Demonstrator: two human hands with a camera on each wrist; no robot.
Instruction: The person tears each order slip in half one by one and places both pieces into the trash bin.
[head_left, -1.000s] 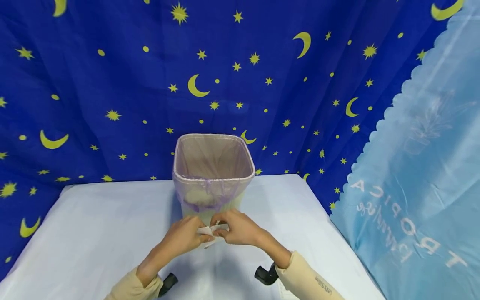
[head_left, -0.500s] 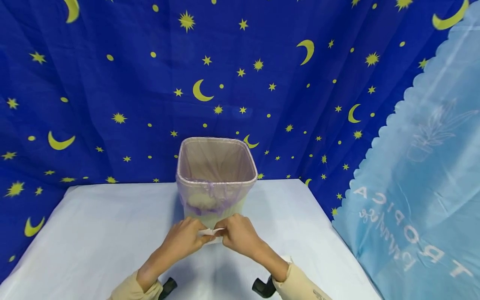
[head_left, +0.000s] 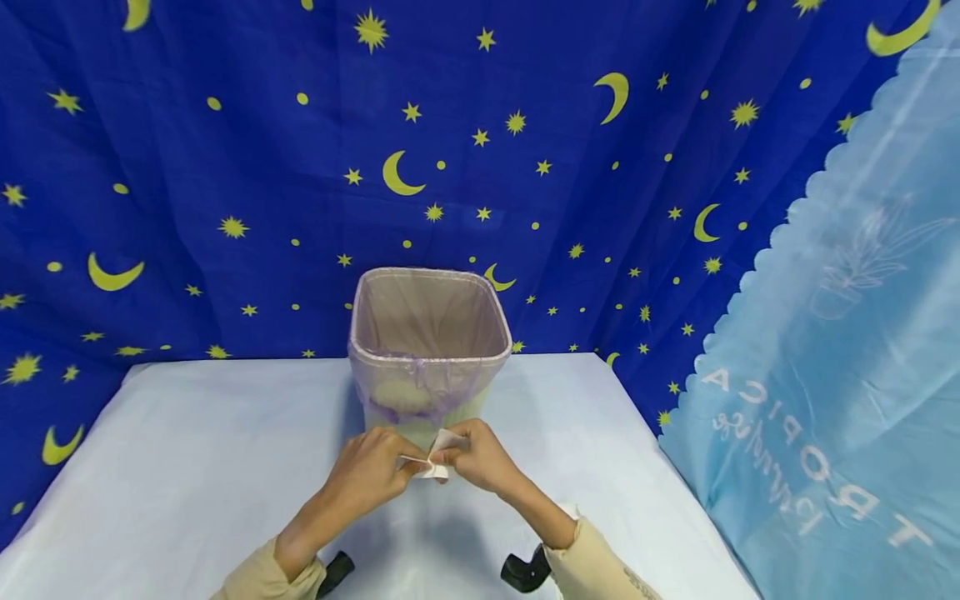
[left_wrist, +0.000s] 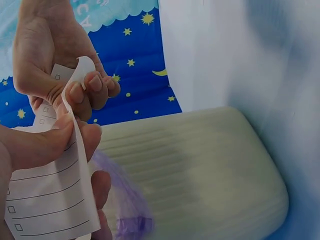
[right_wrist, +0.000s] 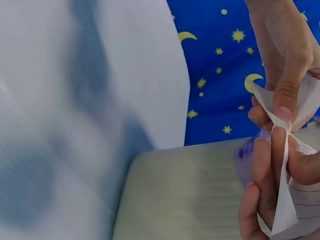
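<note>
A white sheet of checklist paper (left_wrist: 50, 195), printed with ruled lines and small boxes, is held between both hands in front of the bin. My left hand (head_left: 375, 467) pinches it between thumb and fingers from the left. From the right, my right hand (head_left: 483, 457) pinches it close beside the left fingertips. The paper bends and twists where the two grips meet, and one flap (head_left: 447, 439) stands up by the right fingers. Just beyond the hands stands a pale waste bin (head_left: 431, 360), upright, with a translucent purple liner (head_left: 468, 382) folded over its rim.
A white cloth covers the table (head_left: 225, 467). Behind it hangs a blue curtain (head_left: 285, 183) with yellow moons and stars; a light blue curtain (head_left: 847, 350) hangs at the right. Black wrist pieces (head_left: 525, 571) stick out by the forearms. Something white (head_left: 572, 508) shows partly behind the right forearm.
The right hand has turned against the left, twisting the paper so a flap now stands up by its fingers. The left hand keeps its pinch. The head view has shifted slightly.
</note>
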